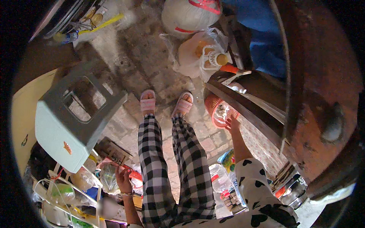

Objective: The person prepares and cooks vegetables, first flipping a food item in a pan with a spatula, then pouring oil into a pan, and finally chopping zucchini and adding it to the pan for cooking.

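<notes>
My right hand (234, 125) reaches down to the near rim of a pink plastic mesh basket (212, 104) on the floor. Its fingers are apart at the rim, and no held thing shows; whether they touch it is hard to tell. Inside the basket lies a whitish crumpled plastic liner or litter (221, 111). On the other side, my left hand (123, 179) hangs with loosely parted fingers and nothing visible in it. Beside that hand, a clear plastic bag with green contents (109, 178) sits by a white rack (99, 196).
A grey-and-white plastic stool (61, 136) stands at left. Ahead are a large white sack (189, 17) and a bagged oil jug (209, 58). A wooden table edge (248, 105) overhangs the basket. A clear plastic bottle (219, 178) lies by my right leg.
</notes>
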Demonstrator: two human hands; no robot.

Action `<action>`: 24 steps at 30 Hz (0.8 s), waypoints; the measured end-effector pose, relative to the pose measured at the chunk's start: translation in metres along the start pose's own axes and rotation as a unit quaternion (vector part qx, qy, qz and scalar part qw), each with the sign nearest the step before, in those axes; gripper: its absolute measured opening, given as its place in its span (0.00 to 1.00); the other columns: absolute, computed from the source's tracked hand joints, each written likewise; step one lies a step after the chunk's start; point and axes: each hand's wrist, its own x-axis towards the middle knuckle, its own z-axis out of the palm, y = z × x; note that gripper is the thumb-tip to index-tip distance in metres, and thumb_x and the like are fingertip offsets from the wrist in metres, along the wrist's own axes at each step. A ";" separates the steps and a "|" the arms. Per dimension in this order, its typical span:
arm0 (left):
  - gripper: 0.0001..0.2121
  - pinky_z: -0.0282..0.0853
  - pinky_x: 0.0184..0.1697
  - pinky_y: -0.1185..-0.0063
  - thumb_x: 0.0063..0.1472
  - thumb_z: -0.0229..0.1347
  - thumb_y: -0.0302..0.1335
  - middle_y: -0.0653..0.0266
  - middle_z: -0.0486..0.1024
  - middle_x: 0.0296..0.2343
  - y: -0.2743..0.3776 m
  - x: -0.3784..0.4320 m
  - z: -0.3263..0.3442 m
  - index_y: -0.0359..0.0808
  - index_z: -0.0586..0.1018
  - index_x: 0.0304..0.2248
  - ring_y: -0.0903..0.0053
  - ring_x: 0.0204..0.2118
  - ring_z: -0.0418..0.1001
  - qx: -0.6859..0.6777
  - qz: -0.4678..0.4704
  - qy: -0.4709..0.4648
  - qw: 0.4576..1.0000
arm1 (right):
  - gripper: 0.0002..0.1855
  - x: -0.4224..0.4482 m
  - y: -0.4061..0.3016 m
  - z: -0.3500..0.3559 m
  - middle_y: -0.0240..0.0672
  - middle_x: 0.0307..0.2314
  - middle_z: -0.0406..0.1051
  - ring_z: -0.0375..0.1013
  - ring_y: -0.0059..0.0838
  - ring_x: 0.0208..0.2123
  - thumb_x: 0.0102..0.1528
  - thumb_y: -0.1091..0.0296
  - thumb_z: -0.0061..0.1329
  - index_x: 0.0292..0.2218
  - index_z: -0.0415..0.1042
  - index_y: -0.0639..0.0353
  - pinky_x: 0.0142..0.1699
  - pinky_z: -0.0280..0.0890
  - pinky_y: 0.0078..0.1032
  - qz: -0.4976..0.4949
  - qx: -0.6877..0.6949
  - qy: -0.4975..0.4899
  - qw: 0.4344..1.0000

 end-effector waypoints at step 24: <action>0.27 0.60 0.43 0.68 0.56 0.44 0.47 0.61 0.64 0.45 0.281 -0.073 0.023 0.43 0.56 0.51 0.69 0.45 0.64 -0.087 -0.106 -0.229 0.964 | 0.51 -0.437 -0.044 -0.169 0.41 0.51 0.54 0.51 0.39 0.54 0.43 0.24 0.23 0.53 0.50 0.61 0.56 0.45 0.44 -0.111 0.454 -0.397 0.790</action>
